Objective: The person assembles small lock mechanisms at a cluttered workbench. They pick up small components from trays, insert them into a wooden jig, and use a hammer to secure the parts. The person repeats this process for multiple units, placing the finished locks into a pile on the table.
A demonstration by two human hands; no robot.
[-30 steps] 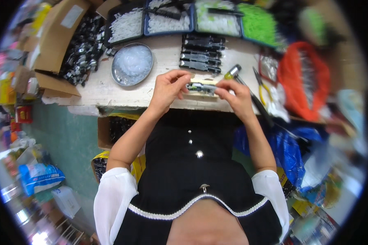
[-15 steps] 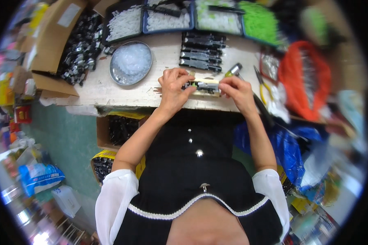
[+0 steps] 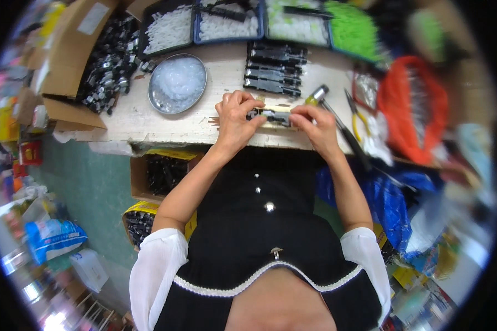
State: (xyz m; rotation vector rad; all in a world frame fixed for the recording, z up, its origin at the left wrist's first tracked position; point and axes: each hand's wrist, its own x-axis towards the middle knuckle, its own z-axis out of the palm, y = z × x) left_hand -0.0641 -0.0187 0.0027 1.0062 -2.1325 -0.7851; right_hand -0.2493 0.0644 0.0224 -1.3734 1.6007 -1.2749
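A narrow black part with grey and whitish sections [image 3: 276, 117] lies sideways at the table's front edge, along a pale yellow strip. My left hand [image 3: 236, 117] grips its left end between thumb and fingers. At its right end, my right hand [image 3: 318, 126] has thumb and fingertips pinched together; its fingertips hide whatever small piece may be between them. Just beyond, several similar black parts [image 3: 273, 71] lie in a stacked row. A hammer [image 3: 341, 122] with a yellow and dark head rests beside my right hand.
A round metal dish [image 3: 176, 85] of translucent pieces stands left. Trays of white pieces [image 3: 226, 25] and green pieces [image 3: 350, 30] line the back. A carton [image 3: 66, 60] sits by dark metal parts. Yellow-handled pliers [image 3: 360, 118] and a red bag [image 3: 411, 110] lie right.
My right hand has shifted slightly left along the black part, and more of the hammer's handle shows. The green spot near my left thumb no longer shows. My left hand stays almost in place.
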